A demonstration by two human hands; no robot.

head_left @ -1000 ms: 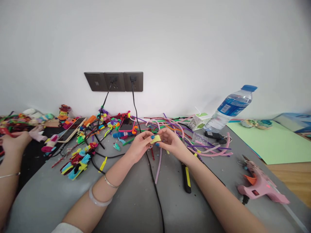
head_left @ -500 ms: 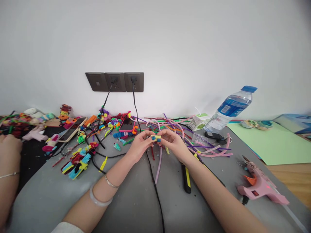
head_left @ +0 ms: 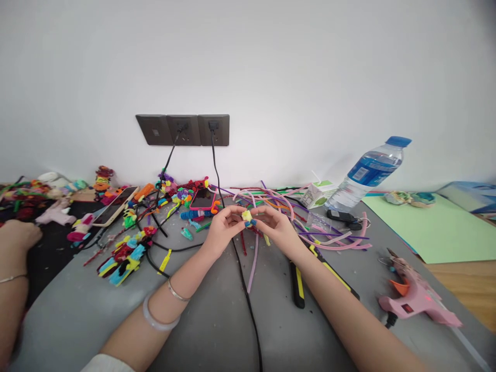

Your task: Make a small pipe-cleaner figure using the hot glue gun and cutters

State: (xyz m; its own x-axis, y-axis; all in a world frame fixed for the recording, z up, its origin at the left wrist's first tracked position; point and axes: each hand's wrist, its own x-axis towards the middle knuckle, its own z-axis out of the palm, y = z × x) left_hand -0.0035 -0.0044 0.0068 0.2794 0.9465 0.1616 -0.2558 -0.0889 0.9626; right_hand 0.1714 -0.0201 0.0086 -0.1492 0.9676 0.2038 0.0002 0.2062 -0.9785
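My left hand [head_left: 221,233] and my right hand [head_left: 278,232] meet over the middle of the table. Between their thumbs and fingertips they pinch a small pale-yellow piece [head_left: 246,215], apparently bent pipe cleaner. Its lower part is covered by my blue-nailed thumbs. Behind and beneath my hands lie loose pipe cleaners [head_left: 335,242], mostly pink and purple. Near my right forearm rests a tool with black-and-yellow handles [head_left: 297,289], partly hidden by the arm.
A pink glue gun [head_left: 416,305] lies at right, near a tilted water bottle [head_left: 370,173] and green paper [head_left: 437,232]. Fuzzy figures [head_left: 127,258] and phones [head_left: 116,206] occupy the left. A black cable [head_left: 248,305] crosses the table. Another person's hand [head_left: 17,240] is at far left.
The yellow piece has turned in my fingers, from a flat strip shape to a rounder, lumpy face. At far left, the other person's hand has shifted slightly.
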